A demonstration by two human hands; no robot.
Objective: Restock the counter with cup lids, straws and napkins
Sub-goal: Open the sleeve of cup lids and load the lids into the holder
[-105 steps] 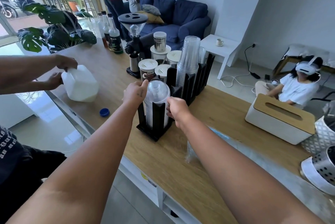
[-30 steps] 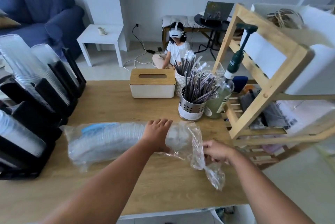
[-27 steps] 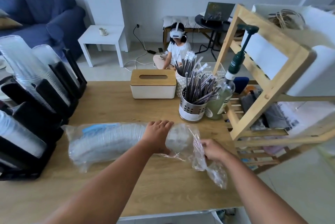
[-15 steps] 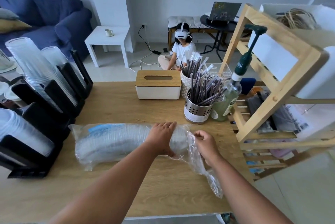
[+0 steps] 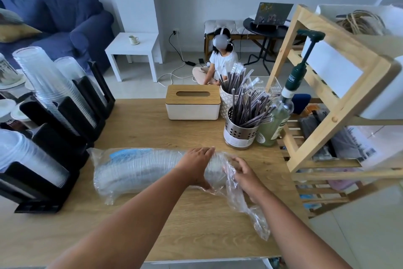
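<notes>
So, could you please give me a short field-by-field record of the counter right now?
Lids: bag of cup lids lying sideways on the counter
Left hand: grips the bag from above
Right hand: fingers curled in the loose plastic at its open end
Straws: steel straw holder, full
Napkins: tissue box at the counter's far edge
Cups: clear cups stacked in black rack

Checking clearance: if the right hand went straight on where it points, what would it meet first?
Likely the end of the lid stack in its plastic sleeve, beside the left hand; depth is unclear.
</notes>
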